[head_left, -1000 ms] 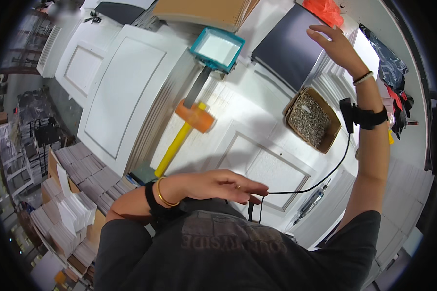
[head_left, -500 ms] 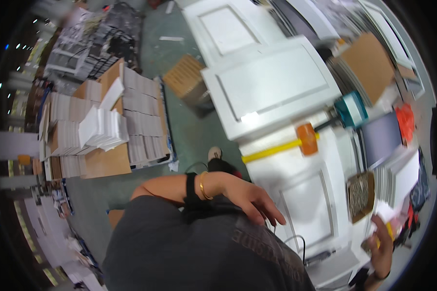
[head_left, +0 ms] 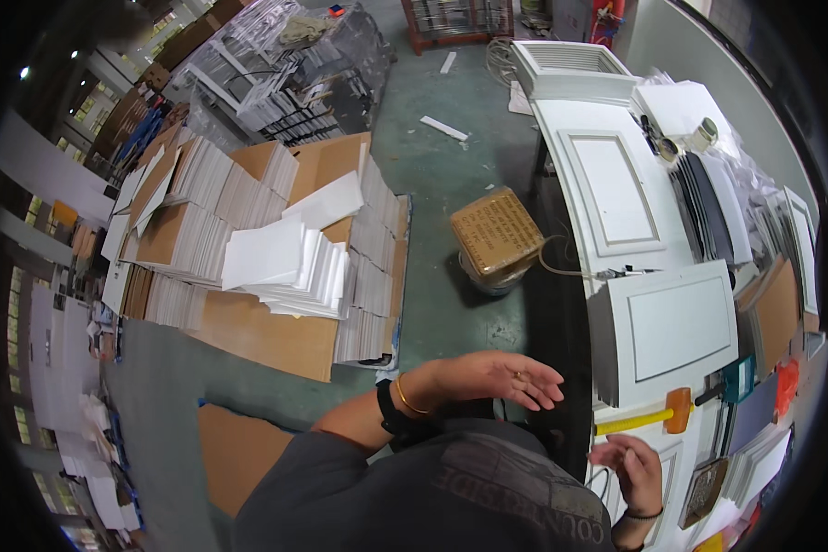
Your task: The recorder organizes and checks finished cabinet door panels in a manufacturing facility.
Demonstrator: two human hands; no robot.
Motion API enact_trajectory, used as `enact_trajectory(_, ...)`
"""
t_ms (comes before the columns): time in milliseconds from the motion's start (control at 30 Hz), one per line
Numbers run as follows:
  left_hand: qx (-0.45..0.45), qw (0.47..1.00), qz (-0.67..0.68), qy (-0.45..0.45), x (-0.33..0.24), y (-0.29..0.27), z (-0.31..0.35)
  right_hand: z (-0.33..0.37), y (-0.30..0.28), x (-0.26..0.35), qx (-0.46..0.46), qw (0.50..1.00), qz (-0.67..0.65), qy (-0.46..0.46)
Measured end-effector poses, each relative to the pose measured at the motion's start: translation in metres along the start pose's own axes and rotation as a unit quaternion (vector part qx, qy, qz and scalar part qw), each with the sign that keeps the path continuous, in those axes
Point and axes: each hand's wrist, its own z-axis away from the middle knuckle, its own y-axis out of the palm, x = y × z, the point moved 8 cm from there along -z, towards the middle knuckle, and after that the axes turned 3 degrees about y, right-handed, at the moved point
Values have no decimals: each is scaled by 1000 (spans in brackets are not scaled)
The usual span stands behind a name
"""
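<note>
My gaze has swung round to the left since a second ago, so the white surface [head_left: 619, 413] that filled the middle of my view now runs down the side from 1 to 4 o'clock. My right arm, then stretched out, is drawn in: the right hand [head_left: 633, 471] hangs loosely curled at 4 to 5 o'clock, nothing in it. My left hand [head_left: 511, 379], nearer the middle toward 5 o'clock, has its palm turned up and its fingers extended close together, also holding nothing. That leaves both hands free, I judge, and the mallet [head_left: 651, 419] lying at 4 o'clock, its yellow handle just beyond my right fingertips. A raised white panelled door [head_left: 676, 322] lies at 3 o'clock, just beside the mallet, and a louvred white panel [head_left: 575, 63] sits at the far end, 1 o'clock. Across the green floor [head_left: 423, 184], a brown carton [head_left: 497, 235] stands close in at 2 o'clock. Stacks of white boards [head_left: 290, 253] spread around 9 o'clock, a plastic-wrapped pile [head_left: 345, 46] rises at 11, and a cardboard sheet [head_left: 239, 460] lies at 7 to 8.
</note>
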Motion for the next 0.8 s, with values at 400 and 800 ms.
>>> enact_trajectory(400, -254, 946, 31, 201, -85, -94, 136, -321, 136, 65, 87, 985, -146, -21)
enact_trajectory(800, -600, 542, -134, 573, -217, -166, 234, -520, 220, 50, 166, 980, -79, 82)
